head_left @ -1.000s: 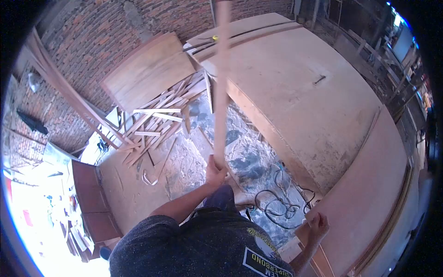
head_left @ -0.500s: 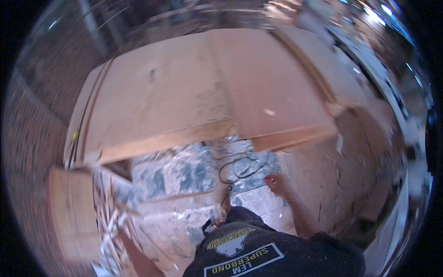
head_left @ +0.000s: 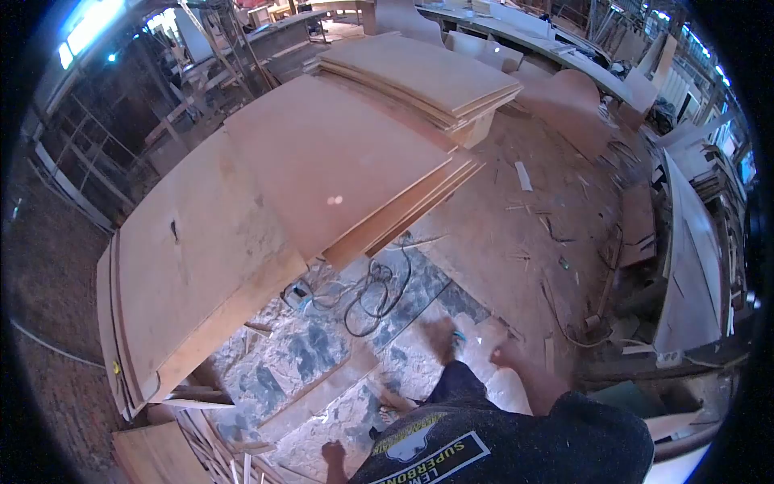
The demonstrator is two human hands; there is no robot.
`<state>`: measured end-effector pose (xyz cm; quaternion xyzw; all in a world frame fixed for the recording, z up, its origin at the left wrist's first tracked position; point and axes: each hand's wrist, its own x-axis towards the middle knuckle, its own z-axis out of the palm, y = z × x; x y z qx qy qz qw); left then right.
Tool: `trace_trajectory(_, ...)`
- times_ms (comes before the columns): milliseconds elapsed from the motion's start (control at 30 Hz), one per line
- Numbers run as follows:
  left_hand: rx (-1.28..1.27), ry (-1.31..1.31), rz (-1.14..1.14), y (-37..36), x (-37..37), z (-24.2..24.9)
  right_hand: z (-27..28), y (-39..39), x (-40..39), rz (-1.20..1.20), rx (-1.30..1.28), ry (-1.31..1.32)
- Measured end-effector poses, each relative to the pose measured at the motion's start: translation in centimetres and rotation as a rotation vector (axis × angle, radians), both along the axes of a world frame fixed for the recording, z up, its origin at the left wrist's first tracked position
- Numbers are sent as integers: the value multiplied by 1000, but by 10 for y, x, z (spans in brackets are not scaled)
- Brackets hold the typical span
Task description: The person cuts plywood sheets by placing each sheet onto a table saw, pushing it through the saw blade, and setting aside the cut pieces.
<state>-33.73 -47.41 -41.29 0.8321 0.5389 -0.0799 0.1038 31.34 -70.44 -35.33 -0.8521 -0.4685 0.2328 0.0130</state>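
Note:
My left hand (head_left: 332, 452) hangs low at my left side, its fingers curled with nothing visible in them. It is over the dusty floor, beside a heap of thin wood strips (head_left: 214, 448). My right hand (head_left: 497, 355) is in front of my right side, smeared by motion, so its fingers cannot be made out. Neither hand touches the large plywood sheets (head_left: 347, 153) stacked ahead of me. A looped dark cable (head_left: 379, 290) lies on the floor between my feet and the stack, with a small power tool (head_left: 298, 294) near the panel edge.
Another stack of boards (head_left: 419, 73) stands beyond the pinkish sheet. Leaning panels (head_left: 693, 250) line the right side. Offcuts and a white scrap (head_left: 523, 176) lie on the brown floor. A wooden board (head_left: 157, 452) rests at lower left. Workbenches (head_left: 516, 32) run along the back.
My view has turned right, so the sheets sit further left and more floor shows on the right. My left hand has come into view; my right hand appears lower and closer to my body.

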Motion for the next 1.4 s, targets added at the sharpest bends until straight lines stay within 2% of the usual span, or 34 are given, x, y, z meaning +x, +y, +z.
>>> trace_trajectory(33,-36,45,-215,0,33,5,-31,-35,18,-8,178,84)
trace_trajectory(67,-76,-97,-178,-1,73,18,-43,-62,31,12,-88,133)
trace_trajectory(100,-135,-72,-183,2,120,39,-43,-82,44,33,-356,180)
trace_trajectory(133,-176,-5,-291,8,166,58,-47,-106,55,-270,-371,453)
trace_trajectory(167,-217,62,-395,14,209,70,-53,-133,66,-673,-323,711)
trace_trajectory(200,-172,-38,-504,22,247,74,-59,-158,77,-1043,-272,844)
trace_trajectory(267,-98,-232,-716,28,314,75,-26,-185,105,-1161,-220,954)
trace_trajectory(300,-223,-198,-545,31,356,70,-16,-203,120,-1222,-195,1006)
trace_trajectory(333,-377,-317,-136,22,424,146,3,-207,127,-1250,-138,886)
trace_trajectory(367,-452,-344,-221,31,465,161,17,-208,142,-1274,-72,757)
trace_trajectory(400,-474,-359,-314,37,508,175,15,-217,162,-1312,-26,759)
trace_trajectory(467,-385,-483,-417,46,589,203,20,-242,198,-1400,75,749)
trace_trajectory(500,-335,-550,-428,49,625,231,13,-256,214,-1451,108,751)
trace_trajectory(567,-286,-801,-361,57,687,254,-7,-264,248,-1547,140,800)
trace_trajectory(633,-273,-827,-315,67,741,299,-29,-262,278,-1630,152,867)
trace_trajectory(667,-207,-944,-321,70,763,315,-45,-256,292,-1664,147,911)
trace_trajectory(733,-246,-1009,-285,90,804,325,-86,-247,314,-1635,166,977)
trace_trajectory(800,-239,-1083,-250,115,844,330,-162,-253,305,-845,506,585)
trace_trajectory(833,-266,-1107,-216,129,865,343,-137,-229,312,-672,535,519)
trace_trajectory(867,-291,-1088,-151,144,884,352,-117,-204,319,-705,388,540)
trace_trajectory(900,-320,-1182,-115,161,902,354,-100,-183,321,-815,223,597)
trace_trajectory(967,-324,-1274,-44,199,938,353,-79,-152,327,-940,63,649)
trace_trajectory(1033,-281,-1275,16,240,974,350,-69,-135,334,-979,2,621)
trace_trajectory(1167,-373,-1299,71,320,1031,350,-17,-112,368,-1123,-10,643)
trace_trajectory(1267,-428,-1322,157,363,1065,325,2,-102,391,-1172,-29,625)
trace_trajectory(1333,-411,-1411,189,385,1093,315,5,-90,414,-1136,-54,591)
trace_trajectory(1400,-360,-1250,165,405,1109,308,2,-75,447,-962,-114,480)
